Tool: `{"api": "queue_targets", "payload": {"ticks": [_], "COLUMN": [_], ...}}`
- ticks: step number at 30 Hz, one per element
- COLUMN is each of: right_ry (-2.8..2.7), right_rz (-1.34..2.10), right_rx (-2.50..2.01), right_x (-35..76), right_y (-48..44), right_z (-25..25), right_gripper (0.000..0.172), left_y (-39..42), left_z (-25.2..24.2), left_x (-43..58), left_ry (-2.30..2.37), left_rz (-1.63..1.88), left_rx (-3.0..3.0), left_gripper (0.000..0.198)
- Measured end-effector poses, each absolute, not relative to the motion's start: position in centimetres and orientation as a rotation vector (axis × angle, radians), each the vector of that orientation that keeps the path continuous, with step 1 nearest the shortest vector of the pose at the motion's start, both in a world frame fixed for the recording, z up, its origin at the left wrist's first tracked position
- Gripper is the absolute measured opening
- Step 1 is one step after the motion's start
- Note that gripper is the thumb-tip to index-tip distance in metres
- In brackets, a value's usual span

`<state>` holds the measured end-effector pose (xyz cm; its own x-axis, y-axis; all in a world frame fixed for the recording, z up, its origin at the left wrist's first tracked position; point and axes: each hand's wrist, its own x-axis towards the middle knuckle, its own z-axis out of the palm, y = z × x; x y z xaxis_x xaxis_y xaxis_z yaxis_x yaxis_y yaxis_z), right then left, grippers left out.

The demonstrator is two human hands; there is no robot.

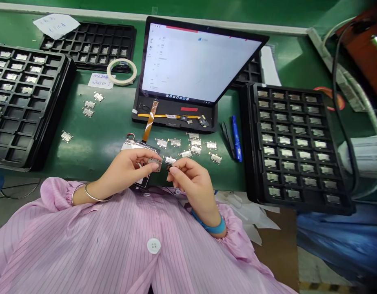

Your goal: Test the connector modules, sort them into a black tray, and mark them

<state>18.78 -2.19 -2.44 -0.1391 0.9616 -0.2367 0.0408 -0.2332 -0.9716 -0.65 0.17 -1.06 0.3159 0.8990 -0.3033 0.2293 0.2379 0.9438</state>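
My left hand [135, 167] is closed, its thumb and index finger pinching a small grey metal piece [154, 165] at the right end of a circuit board [136, 145]. My right hand [190, 175] is also closed just to the right, fingertips together on something small and dark that I cannot make out. Right above those fingertips is a silver module [170, 160]; whether they touch it is unclear. An orange flat cable [150, 121] runs from the board up to a lit screen [194, 61] propped on a black base. Several loose silver modules [196, 142] lie behind my right hand.
Black trays of modules stand left [23, 106] and right [298, 147], with another tray [96, 43] behind. Black tweezers [227, 141] and a blue pen [236, 139] lie by the right tray. A tape roll [121, 72] and more modules [88, 108] are at left.
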Motion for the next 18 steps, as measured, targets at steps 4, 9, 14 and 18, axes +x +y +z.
{"api": "queue_targets", "payload": {"ticks": [4,9,14,18], "right_ry": [-1.230,-1.298,-1.345,-1.215], "right_rz": [1.518,1.564,1.641,1.656], "right_rx": [-1.314,-1.319,-1.281,-1.274], "right_x": [18.7,18.6,18.7,18.6], "right_y": [-2.3,-2.1,-1.9,-1.9], "right_z": [-2.3,-2.3,-2.9,-3.5], "right_gripper": [0.019,0.018,0.020,0.018], "left_y": [0.0,-0.3,-0.4,-0.3], "left_z": [-0.9,-1.2,-1.8,-2.0], "left_x": [-0.6,-0.8,-0.8,-0.7], "left_ry": [1.202,1.195,1.141,1.130], "left_rz": [0.664,0.622,0.589,0.585], "left_rx": [1.328,1.411,1.420,1.413], "left_gripper": [0.020,0.020,0.022,0.032]}}
